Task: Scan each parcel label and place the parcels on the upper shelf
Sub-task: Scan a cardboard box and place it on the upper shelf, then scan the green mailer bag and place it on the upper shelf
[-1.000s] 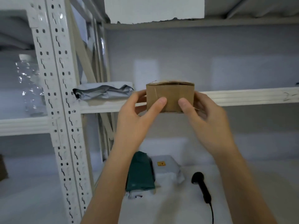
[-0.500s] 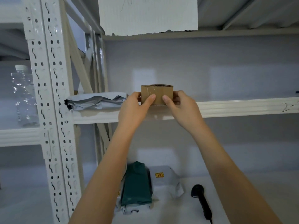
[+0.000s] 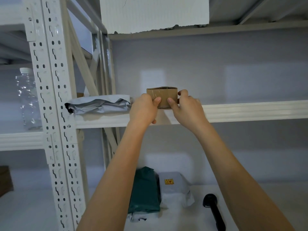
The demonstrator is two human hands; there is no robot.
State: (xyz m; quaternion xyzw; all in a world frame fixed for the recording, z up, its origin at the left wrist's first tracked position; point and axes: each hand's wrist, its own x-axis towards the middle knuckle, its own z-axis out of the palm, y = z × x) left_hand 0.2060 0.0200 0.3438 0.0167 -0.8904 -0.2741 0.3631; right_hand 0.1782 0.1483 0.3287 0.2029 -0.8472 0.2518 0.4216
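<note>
A small brown cardboard box [image 3: 164, 95] rests on the upper shelf [image 3: 250, 110] near its front edge. My left hand [image 3: 143, 109] grips the box's left side and my right hand [image 3: 186, 108] grips its right side, thumbs pressed on the front face. A crumpled grey mailer bag [image 3: 100, 105] lies on the same shelf to the left. On the lower shelf lie a dark green parcel [image 3: 144, 192], a grey parcel with a yellow sticker [image 3: 175, 189], and a black handheld scanner [image 3: 214, 209] to their right.
A white perforated rack upright [image 3: 53, 114] stands at the left. A clear plastic bottle [image 3: 27, 99] sits on the neighbouring shelf behind it. A white foam block [image 3: 153, 12] hangs over the shelf above. A brown box corner [image 3: 5, 180] shows at far left.
Both hands carried the cardboard box up and away from me and set it onto the upper shelf beside the grey mailer. The view tilted upward slightly.
</note>
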